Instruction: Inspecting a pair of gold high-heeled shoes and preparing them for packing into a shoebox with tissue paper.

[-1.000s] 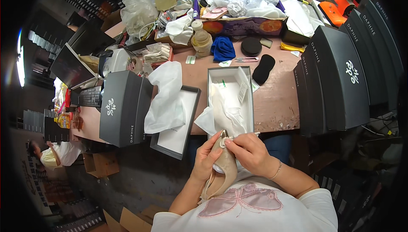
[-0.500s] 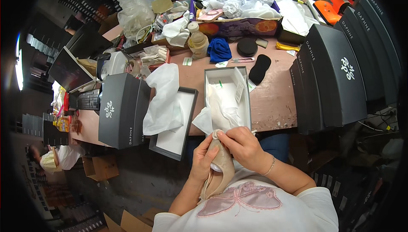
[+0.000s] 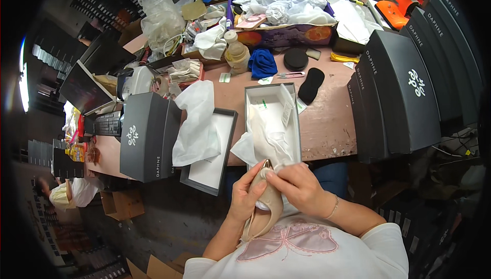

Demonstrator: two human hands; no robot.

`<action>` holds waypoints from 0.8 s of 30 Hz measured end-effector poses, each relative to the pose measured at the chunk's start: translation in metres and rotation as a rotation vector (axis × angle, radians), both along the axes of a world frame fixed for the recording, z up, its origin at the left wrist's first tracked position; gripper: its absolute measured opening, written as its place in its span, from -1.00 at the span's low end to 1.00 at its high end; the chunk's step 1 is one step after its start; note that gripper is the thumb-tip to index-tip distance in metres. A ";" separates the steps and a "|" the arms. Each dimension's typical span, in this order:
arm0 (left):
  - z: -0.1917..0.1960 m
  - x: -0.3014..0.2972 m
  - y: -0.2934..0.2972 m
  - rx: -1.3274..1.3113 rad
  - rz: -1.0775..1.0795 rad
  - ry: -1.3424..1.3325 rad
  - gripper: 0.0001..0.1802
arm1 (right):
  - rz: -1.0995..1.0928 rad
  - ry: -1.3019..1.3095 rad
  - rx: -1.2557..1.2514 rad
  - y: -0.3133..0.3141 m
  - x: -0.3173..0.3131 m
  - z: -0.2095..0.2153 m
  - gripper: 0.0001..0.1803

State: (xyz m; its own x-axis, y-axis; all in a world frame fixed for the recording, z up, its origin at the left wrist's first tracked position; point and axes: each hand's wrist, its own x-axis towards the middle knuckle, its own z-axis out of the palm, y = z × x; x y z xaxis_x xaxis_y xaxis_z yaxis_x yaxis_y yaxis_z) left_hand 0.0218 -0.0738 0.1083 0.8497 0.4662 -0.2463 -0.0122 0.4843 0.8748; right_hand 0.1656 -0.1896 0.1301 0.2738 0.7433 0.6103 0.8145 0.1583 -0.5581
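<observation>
Half a second ago the cloth (image 3: 279, 168) and fingertips cover the very tip of the shoe (image 3: 272, 203); now they sit lower, along the right side of the toe, and the shiny gold tip (image 3: 266, 164) shows bare. A second ago the tip is bare too, so this looks like back-and-forth rubbing with the toe end still being worked.

The right grip (image 3: 303, 189) pinches the bunched white cloth between thumb and fingers, against the shoe. The left grip (image 3: 244, 195) is closed around the left side of the toe, thumb on top, much as before, which probably keeps the shoe steady under the strokes.

The shoe is held in front of the shirt (image 3: 317, 258), toe toward the open box (image 3: 297, 136); whether its heel end touches the shirt, I cannot tell. The box, on the surface (image 3: 330, 120), and the lid (image 3: 204, 171) with paper (image 3: 197, 125) on it look unchanged.
</observation>
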 end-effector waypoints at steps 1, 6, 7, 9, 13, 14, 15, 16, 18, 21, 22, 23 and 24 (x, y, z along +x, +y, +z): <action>-0.002 0.001 0.000 -0.023 0.000 0.000 -0.47 | -0.014 0.006 -0.015 0.003 0.003 0.002 -0.52; -0.008 -0.003 0.001 -0.047 0.011 0.003 -0.46 | -0.015 0.112 -0.001 0.003 -0.002 -0.007 -0.54; -0.008 -0.003 0.002 -0.030 0.023 0.000 -0.46 | -0.013 0.107 0.009 0.000 -0.006 -0.006 -0.54; -0.012 -0.001 0.001 -0.058 0.005 0.008 -0.46 | -0.012 0.094 0.001 -0.008 -0.009 -0.005 -0.54; -0.008 0.003 -0.005 -0.105 -0.072 0.014 -0.45 | -0.046 0.073 -0.128 0.021 0.031 -0.024 -0.58; -0.006 0.003 -0.006 -0.083 -0.082 0.008 -0.45 | -0.004 0.166 -0.128 0.027 0.037 -0.027 -0.59; -0.004 0.002 -0.005 -0.062 -0.090 0.003 -0.45 | -0.046 0.268 -0.107 0.023 0.037 -0.025 -0.60; -0.006 0.002 0.000 -0.117 -0.057 0.016 -0.45 | -0.086 0.370 -0.086 0.016 0.036 -0.020 -0.61; -0.016 0.002 0.005 -0.156 0.013 0.019 -0.43 | -0.164 0.479 -0.013 0.009 0.037 -0.015 -0.71; -0.020 0.003 0.007 -0.247 0.065 0.012 -0.42 | -0.129 0.529 -0.067 -0.002 0.033 -0.015 -0.71; -0.022 0.002 0.008 -0.289 0.076 0.005 -0.42 | -0.101 0.539 -0.077 -0.004 0.027 -0.017 -0.69; -0.022 0.002 0.008 -0.331 0.084 -0.005 -0.42 | -0.099 0.518 -0.065 -0.007 0.021 -0.016 -0.69; -0.022 0.002 0.007 -0.341 0.079 -0.011 -0.42 | -0.097 0.497 -0.052 -0.008 0.015 -0.016 -0.68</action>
State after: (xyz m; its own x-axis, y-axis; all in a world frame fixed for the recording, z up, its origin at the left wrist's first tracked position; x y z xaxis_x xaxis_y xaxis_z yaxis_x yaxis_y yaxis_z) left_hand 0.0240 -0.0665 0.0865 0.8176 0.4233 -0.3904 -0.0698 0.7458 0.6625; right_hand 0.1803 -0.1977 0.1146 0.5910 0.7262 0.3513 0.4578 0.0566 -0.8872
